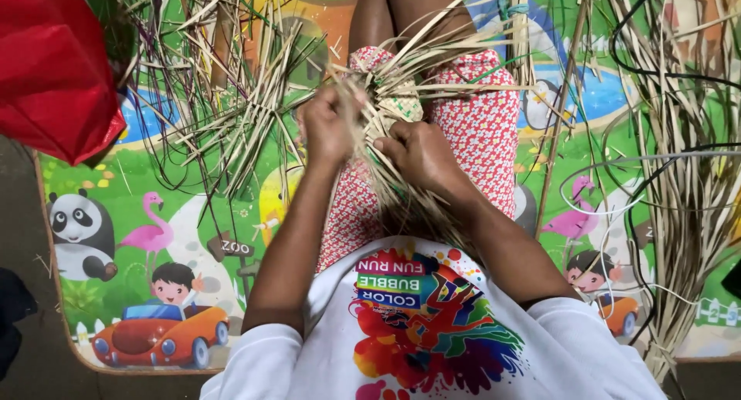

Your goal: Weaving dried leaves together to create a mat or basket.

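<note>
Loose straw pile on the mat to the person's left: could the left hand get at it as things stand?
Probably yes. The loose straw pile lies just beside the left hand with nothing between, though that hand's grip is closed on the woven straw piece.

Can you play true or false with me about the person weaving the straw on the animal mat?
1. Both hands grip the woven straw piece. True: the left hand and right hand both close on it.
2. The straw piece rests over the person's lap. True.
3. A blue bag hangs at the top left. False: the bag is red.
4. The mat is plain grey. False: it is colourful, with a panda, flamingos and a car.
5. Loose strips lie only on the person's left. False: they lie on both sides.
</note>
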